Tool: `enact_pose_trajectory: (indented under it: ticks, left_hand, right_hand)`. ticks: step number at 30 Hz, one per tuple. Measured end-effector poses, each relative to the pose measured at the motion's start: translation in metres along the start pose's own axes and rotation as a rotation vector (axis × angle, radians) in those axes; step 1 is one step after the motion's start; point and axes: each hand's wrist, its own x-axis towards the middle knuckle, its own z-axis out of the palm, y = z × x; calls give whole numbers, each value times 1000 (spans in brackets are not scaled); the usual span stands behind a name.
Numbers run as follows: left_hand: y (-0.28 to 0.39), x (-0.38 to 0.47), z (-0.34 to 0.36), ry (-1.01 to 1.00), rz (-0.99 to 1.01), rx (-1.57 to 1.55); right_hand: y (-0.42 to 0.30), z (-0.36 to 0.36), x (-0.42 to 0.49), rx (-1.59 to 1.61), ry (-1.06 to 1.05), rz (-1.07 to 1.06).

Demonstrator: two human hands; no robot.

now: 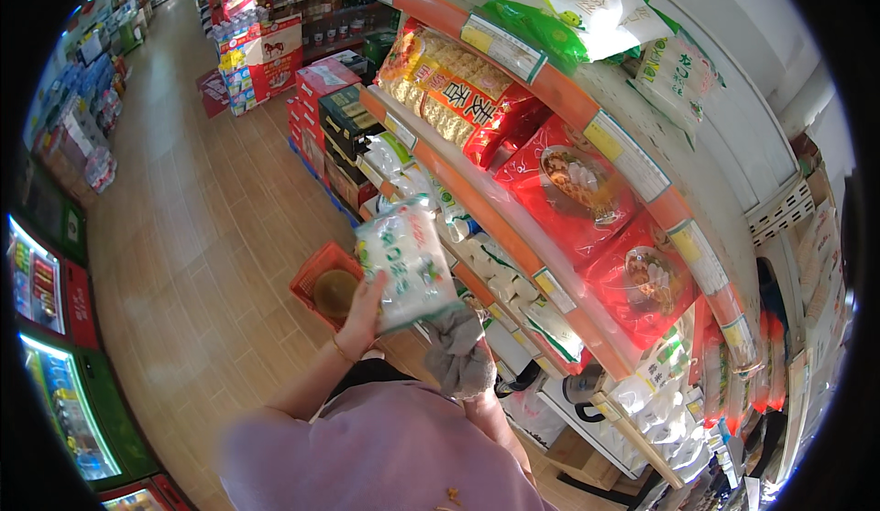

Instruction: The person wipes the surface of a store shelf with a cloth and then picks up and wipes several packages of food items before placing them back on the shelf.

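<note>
A clear plastic bag of white noodles (407, 263) with green edging and writing is in my left hand (364, 308), thumb across its front. My right hand (467, 360), at the bag's lower right corner, has a grey cloth (457, 353) around or in it; the cloth hides most of the fingers. The cloth touches or lies just beside the bag's lower edge. A similar noodle bag (677, 85) lies on the top shelf at the right, beside larger green and white bags (577, 12).
Shelves with an orange-edged rim (591, 122) curve along the right, holding red noodle packs (570, 181) and a bag of noodle cakes (454, 92). An orange-red basket (302, 281) is beyond my left hand. Stacked cartons (309, 122) stand ahead; lit drink coolers (69, 408) line the left.
</note>
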Motion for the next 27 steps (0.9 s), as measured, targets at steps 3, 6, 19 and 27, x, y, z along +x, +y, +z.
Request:
enact_pose_trajectory:
  ticks: [3, 6, 19, 27]
  left_hand:
    - [22, 69, -40, 162, 174, 84]
    - [51, 161, -70, 122, 509, 409]
    - [160, 378, -54, -300, 0, 962]
    - [118, 420, -34, 186, 504, 1902]
  right_hand:
    - [0, -2, -3, -69, -58, -49]
    - [0, -8, -1, 53, 28, 1]
    - [10, 13, 19, 58, 153, -382]
    - [22, -5, 34, -8, 108, -309]
